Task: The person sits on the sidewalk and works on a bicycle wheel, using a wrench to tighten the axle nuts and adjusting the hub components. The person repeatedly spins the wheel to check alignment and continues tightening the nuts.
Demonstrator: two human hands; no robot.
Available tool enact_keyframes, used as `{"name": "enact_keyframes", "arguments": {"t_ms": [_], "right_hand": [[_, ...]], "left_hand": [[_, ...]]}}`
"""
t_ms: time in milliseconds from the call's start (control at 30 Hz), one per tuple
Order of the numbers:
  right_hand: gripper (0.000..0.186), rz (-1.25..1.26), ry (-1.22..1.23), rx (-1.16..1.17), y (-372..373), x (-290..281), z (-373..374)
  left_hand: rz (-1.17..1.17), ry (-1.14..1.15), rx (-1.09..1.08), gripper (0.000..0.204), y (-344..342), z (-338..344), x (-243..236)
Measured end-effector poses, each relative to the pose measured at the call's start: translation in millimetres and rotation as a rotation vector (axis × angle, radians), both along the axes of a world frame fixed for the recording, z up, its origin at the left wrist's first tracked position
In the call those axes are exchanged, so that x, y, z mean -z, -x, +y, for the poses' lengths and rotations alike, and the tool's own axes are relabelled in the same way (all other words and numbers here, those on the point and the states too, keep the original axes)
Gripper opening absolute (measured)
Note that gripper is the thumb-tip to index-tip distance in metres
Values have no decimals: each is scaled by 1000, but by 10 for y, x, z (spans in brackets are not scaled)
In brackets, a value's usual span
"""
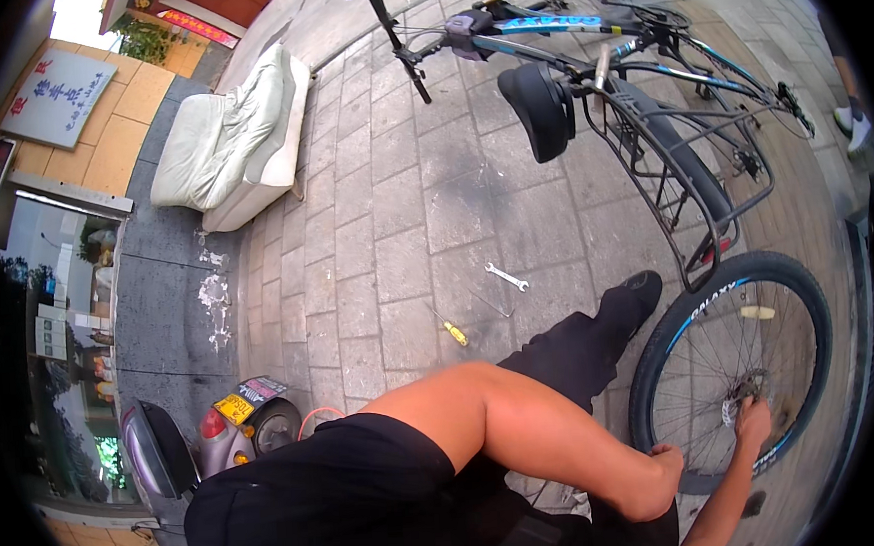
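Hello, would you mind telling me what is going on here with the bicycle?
A person crouches on grey paving beside a detached black-tyred bicycle wheel. The right hand reaches into the spokes at the hub, while the left hand grips the tyre's lower edge. A blue and black bicycle frame stands behind. A silver spanner and a yellow-handled screwdriver lie untouched on the paving.
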State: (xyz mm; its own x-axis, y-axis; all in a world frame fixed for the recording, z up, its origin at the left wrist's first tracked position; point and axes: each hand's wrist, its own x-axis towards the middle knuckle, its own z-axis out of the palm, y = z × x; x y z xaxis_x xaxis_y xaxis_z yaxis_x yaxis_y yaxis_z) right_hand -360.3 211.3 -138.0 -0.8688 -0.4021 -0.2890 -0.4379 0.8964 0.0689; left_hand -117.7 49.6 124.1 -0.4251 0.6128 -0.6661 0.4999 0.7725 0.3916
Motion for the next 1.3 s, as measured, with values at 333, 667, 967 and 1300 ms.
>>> {"name": "enact_keyframes", "arguments": {"t_ms": [333,667,967,1300], "right_hand": [[51,-108,-30,56,71,-129,-15],[49,-114,-4,60,32,-125,-19],[42,-160,-33,120,160,47,76],[46,-123,41,107,-21,-133,29]], "left_hand": [[-12,20,-12,38,78,-16,-31],[28,-28,2,35,15,59,153],[43,26,56,35,6,155,286],[8,65,94,38,47,125,153]]}}
